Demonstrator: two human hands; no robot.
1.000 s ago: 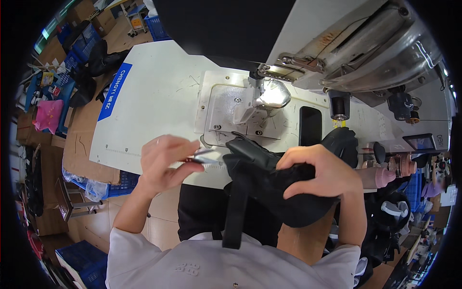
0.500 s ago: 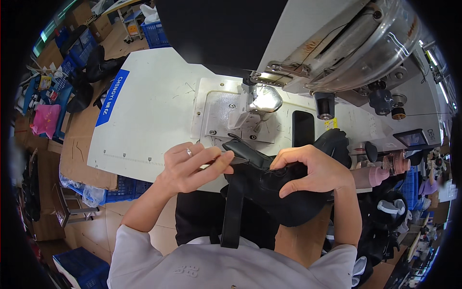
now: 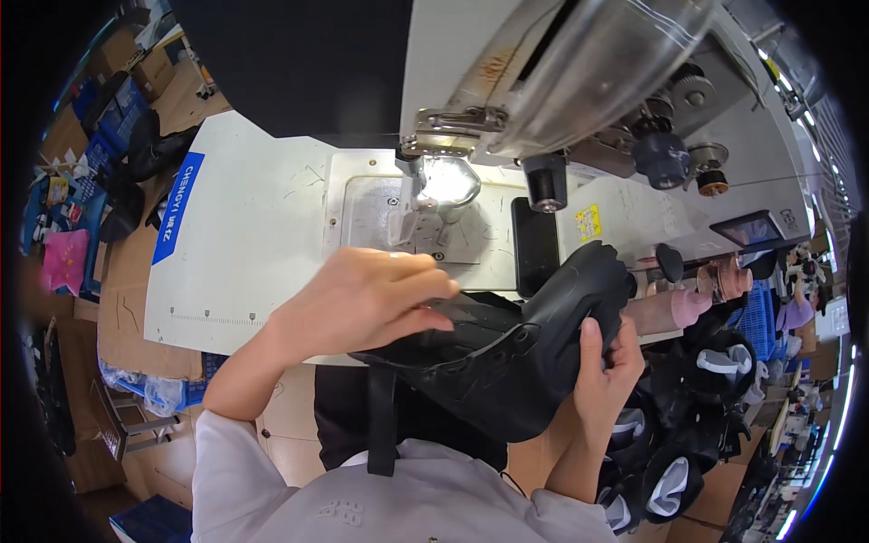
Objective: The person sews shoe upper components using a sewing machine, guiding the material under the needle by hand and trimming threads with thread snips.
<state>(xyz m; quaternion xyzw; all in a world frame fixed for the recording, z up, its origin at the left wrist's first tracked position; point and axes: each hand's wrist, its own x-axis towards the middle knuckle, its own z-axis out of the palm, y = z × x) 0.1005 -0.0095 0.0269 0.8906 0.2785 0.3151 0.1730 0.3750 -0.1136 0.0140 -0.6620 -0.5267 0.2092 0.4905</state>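
A black shoe [image 3: 489,389] is held over the near edge of the sewing machine's table, its rounded end to the right. A long black strap [image 3: 382,421] dangles from its left part. My right hand [image 3: 611,366] grips the shoe at the right end, thumb pressed on its surface. My left hand [image 3: 380,299] hovers over the shoe's opening on the left, thumb and fingers curled together. Whatever those left fingers hold is hidden. Beyond the hands, the lit needle area of the sewing machine [image 3: 448,181] stands over a metal plate [image 3: 362,195].
A dark phone [image 3: 536,244] lies on the white table [image 3: 244,226], right of the needle area. Pink bottles [image 3: 665,310] stand at the right. Several black shoes with white stuffing [image 3: 670,484] are piled at lower right. Left of the table lies cardboard [image 3: 136,308].
The shoe has turned, and my right hand has moved from its top down to its right end. My left hand has shifted right over the opening; its pointed metal tool no longer shows.
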